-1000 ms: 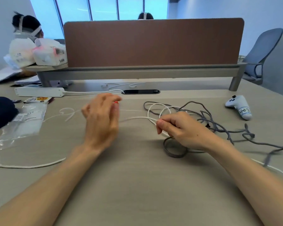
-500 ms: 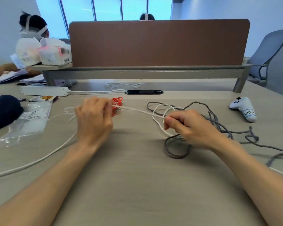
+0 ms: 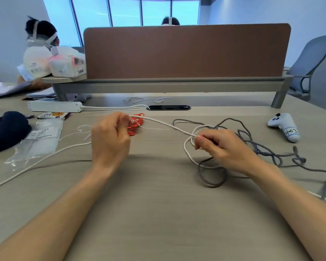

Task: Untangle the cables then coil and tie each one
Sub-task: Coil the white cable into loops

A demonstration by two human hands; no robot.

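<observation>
Left hand [image 3: 110,137]: fingers curled round the white cable [image 3: 164,123], which trails off left across the desk [image 3: 158,213].
Right hand [image 3: 228,147]: pinches the same cable beside its loops.
White cable: taut between the hands, its loops lying among the grey cable [image 3: 211,182].
Grey cable: loose tangle at the right, uncoiled.
Orange cable [image 3: 134,129]: small bundle behind the left hand, seemingly already tied.
Progress: roughly a third, I judge; white and grey need separating, coiling and tying.
</observation>
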